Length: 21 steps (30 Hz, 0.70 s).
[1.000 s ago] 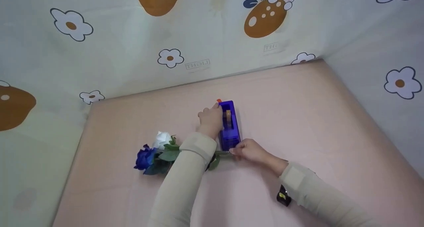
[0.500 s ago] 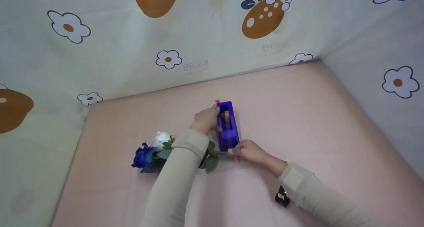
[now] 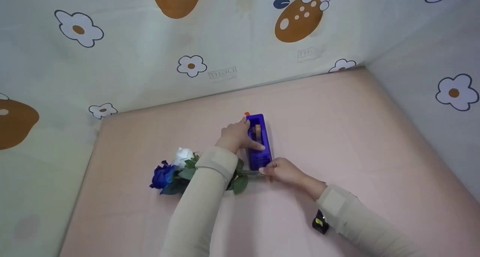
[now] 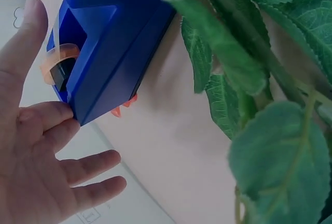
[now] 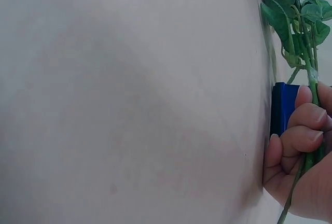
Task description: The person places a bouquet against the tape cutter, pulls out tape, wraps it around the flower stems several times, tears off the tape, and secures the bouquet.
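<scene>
A blue tape dispenser (image 3: 259, 161) with an orange-brown roll of tape (image 4: 59, 60) stands in the middle of the pink surface. My left hand (image 3: 236, 135) is at its left side, thumb stretched across the top in the head view. In the left wrist view two of its fingertips touch the dispenser's far end; the other fingers are spread. Below the dispenser's near end, my right hand (image 3: 283, 170) grips the green stems (image 5: 310, 76) of a bunch of roses. A blue rose (image 3: 163, 176) and a white rose (image 3: 183, 157) point left. My left sleeve hides part of the bunch.
A small black object with a yellow mark (image 3: 320, 223) lies partly under the right sleeve. An orange-red piece (image 3: 247, 114) shows at the dispenser's far end. Patterned sheeting (image 3: 150, 62) rises behind and at both sides of the pink surface (image 3: 337, 129).
My left hand has shifted slightly left, and its thumb now reaches over the top of the dispenser. My right hand keeps its grip on the stems in nearly the same place.
</scene>
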Tool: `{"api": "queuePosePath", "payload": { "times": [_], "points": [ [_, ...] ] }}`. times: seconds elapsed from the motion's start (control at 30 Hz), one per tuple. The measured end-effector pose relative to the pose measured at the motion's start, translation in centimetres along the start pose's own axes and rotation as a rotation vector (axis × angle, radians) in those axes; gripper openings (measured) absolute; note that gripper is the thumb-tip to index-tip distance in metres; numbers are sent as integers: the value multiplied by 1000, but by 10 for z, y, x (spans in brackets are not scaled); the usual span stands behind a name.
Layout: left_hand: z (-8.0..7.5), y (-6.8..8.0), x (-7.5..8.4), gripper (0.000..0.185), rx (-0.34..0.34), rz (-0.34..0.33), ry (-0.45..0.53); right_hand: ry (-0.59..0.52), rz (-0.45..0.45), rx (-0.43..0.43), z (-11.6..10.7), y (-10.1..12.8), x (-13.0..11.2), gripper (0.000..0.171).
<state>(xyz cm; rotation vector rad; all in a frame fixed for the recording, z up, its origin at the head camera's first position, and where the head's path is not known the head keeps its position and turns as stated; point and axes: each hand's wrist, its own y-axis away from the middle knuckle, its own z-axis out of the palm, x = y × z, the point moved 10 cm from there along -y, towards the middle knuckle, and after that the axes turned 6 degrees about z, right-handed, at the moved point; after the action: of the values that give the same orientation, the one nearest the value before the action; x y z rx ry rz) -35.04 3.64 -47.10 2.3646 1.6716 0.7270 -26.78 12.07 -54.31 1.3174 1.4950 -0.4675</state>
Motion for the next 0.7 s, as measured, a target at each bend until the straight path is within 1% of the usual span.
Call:
{"api": "queuePosePath", "payload": {
  "times": [0.13,0.27,0.37,0.5,0.57,0.7],
  "points": [
    [2,-1,2,103,56,18,-52,-7,3,7,0,0,1,37],
    [5,-1,3,104,107,34,-79,-1,-3,28,-2,0,1,37],
    [7,-1,4,105,135,42,-110,1,-1,45,-2,0,2,37],
    [10,0,4,106,155,43,-210,19,7,60,-2,0,1,39],
    [10,1,4,106,158,39,-243,27,18,65,-2,-1,1,39],
    [11,2,2,106,165,37,-250,24,41,73,-1,-1,1,39]
  ]
}}
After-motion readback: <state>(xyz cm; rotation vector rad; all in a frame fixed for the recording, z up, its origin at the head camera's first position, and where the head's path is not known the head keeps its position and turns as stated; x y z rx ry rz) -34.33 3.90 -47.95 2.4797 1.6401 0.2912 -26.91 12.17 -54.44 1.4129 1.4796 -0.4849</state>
